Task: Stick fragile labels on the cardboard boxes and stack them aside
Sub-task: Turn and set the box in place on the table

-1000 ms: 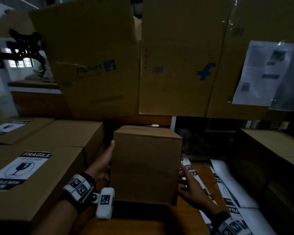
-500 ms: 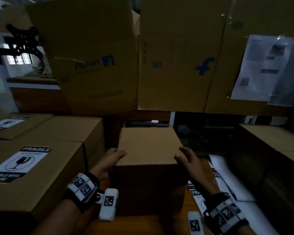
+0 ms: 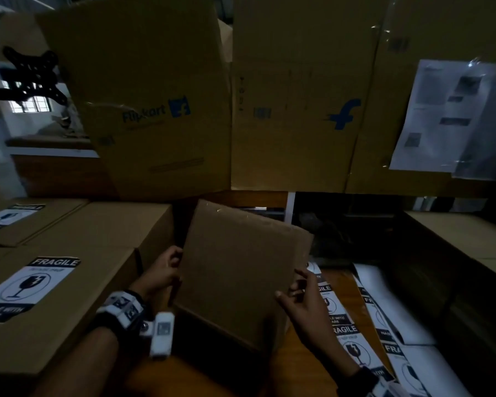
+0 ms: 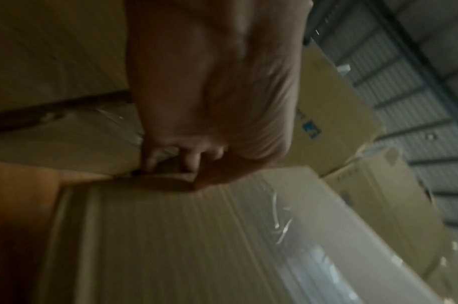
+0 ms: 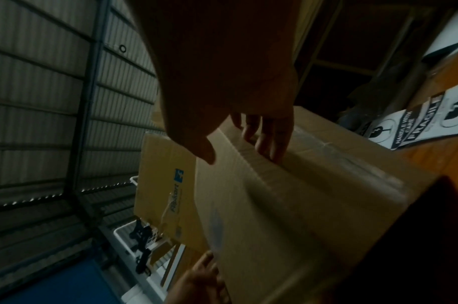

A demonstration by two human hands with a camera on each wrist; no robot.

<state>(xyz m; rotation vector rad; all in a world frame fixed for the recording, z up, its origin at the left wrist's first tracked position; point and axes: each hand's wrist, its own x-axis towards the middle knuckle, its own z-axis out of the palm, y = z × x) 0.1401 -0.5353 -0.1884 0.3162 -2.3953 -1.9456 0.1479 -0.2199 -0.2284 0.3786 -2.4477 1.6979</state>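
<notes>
A plain cardboard box (image 3: 241, 276) stands tilted on the wooden table (image 3: 298, 368), one unlabelled face turned up towards me. My left hand (image 3: 166, 267) grips its left edge; in the left wrist view the fingers (image 4: 175, 160) curl over that edge. My right hand (image 3: 298, 293) clasps the box's right edge, thumb on the top face and fingers (image 5: 269, 144) down the side face (image 5: 313, 185). Sheets of black-and-white FRAGILE labels (image 3: 352, 348) lie on the table just right of the box, also visible in the right wrist view (image 5: 415, 127).
A stacked box (image 3: 69, 325) bearing a FRAGILE label (image 3: 32, 285) sits close on the left, with more boxes behind it. Tall Flipkart cartons (image 3: 155, 110) wall off the back. More boxes (image 3: 470, 239) stand at the right, and white sheets (image 3: 384, 296) lie beside the labels.
The box was upright, then tipped towards me, and now lies tilted and turned. My left hand went from flat on its side to gripping the edge; my right hand came up onto the right edge.
</notes>
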